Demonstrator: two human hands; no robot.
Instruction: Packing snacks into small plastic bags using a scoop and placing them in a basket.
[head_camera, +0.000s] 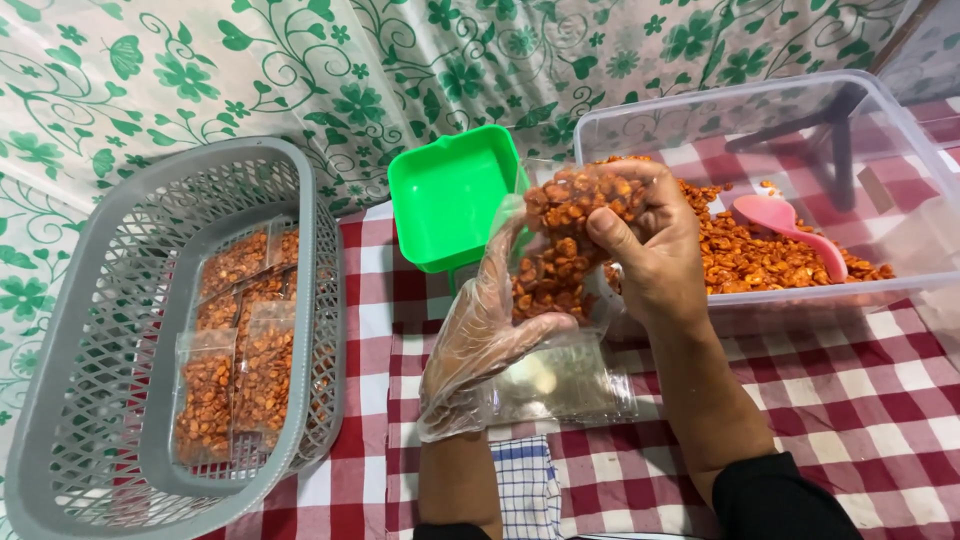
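While the small clear bag (560, 250) sits in the middle of the view, about half full of orange fried snacks, the gloved left hand (480, 340) curls around its lower side and the bare right hand (650, 250) pinches its top shut. At nine o'clock, several filled packets (235, 350) already lie in the grey basket (320, 300). At three o'clock, the clear tub (900, 200) holds many loose snacks and a pink scoop (790, 225). A green tray (450, 195) stands at twelve o'clock. Empty bags (565, 385) wait on the checked surface (880, 400), right under the hands.
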